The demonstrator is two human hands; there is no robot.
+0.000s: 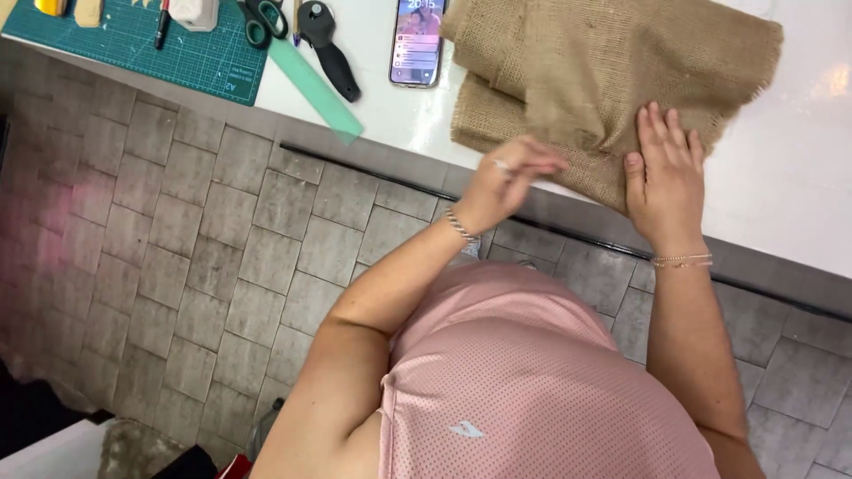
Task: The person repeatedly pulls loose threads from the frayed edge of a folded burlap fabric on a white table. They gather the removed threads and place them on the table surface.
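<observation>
Burlap cloth [603,71] lies under right hand [664,168].

Single view only, head-mounted, looking steeply down from above the wearer's chest. Faces forward and down across a white worktable [799,177], whose edge runs diagonally from upper left to lower right. Close range: forearms and pink shirt [532,390] fill the near field, grey tiled floor [177,257] lies to the left. Far edge crops a green cutting mat [133,44] and a phone [417,40]. No second view for overlap.
</observation>
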